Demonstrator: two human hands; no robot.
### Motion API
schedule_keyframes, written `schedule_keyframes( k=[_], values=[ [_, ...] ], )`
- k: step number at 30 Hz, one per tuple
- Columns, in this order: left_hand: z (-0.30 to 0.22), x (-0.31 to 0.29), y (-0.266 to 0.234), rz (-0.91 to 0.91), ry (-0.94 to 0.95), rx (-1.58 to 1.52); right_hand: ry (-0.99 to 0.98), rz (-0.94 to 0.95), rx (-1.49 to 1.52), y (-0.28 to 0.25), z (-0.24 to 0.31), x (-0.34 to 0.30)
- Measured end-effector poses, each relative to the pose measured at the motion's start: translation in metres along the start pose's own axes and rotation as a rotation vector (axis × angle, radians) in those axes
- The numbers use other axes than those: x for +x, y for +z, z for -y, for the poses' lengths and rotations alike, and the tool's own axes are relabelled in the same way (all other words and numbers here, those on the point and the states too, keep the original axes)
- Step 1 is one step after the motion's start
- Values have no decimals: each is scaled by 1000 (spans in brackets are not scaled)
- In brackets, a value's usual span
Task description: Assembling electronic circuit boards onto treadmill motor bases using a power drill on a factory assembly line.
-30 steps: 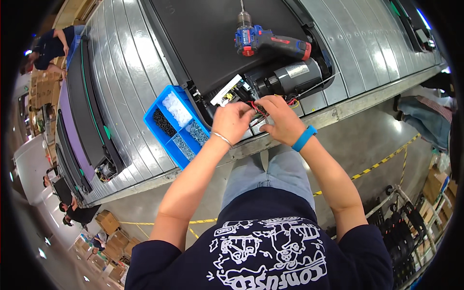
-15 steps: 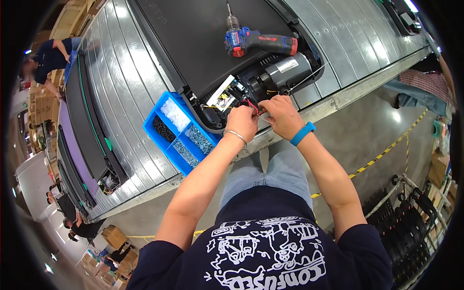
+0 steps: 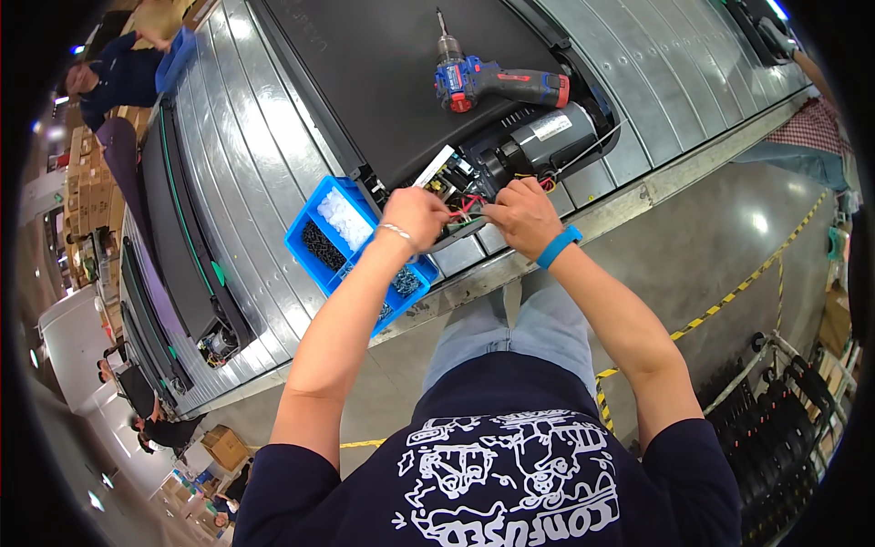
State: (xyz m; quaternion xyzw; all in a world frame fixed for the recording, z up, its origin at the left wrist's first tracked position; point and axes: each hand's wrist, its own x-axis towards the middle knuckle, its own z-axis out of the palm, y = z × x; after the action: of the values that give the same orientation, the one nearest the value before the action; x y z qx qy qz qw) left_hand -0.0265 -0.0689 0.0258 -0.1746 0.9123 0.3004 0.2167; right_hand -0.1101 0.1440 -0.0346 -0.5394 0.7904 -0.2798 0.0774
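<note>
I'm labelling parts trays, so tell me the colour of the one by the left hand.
The parts tray is bright blue, seen best in the head view.

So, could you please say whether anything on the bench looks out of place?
Nothing looks plainly spilled or damaged; only the cordless drill seems slightly odd, lying on the black panel near the motor rather than on the bench.

The bare left forearm (image 3: 344, 314) and right forearm (image 3: 609, 305) reach forward, slanting inward from spread elbows. The left hand (image 3: 416, 217) and right hand (image 3: 527, 220) nearly meet, backs upward, curled fingers (image 3: 503, 213) pointing toward each other.
</note>
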Motion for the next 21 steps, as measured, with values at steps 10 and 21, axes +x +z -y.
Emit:
schedule_keyframes(
  k=[10, 21],
  values=[
    [3, -15, 4, -267, 54, -396, 169, -449, 479, -8, 44, 51],
    [19, 27, 12, -600, 42, -350, 734, -320, 1093, 42, 37, 50]
  ],
)
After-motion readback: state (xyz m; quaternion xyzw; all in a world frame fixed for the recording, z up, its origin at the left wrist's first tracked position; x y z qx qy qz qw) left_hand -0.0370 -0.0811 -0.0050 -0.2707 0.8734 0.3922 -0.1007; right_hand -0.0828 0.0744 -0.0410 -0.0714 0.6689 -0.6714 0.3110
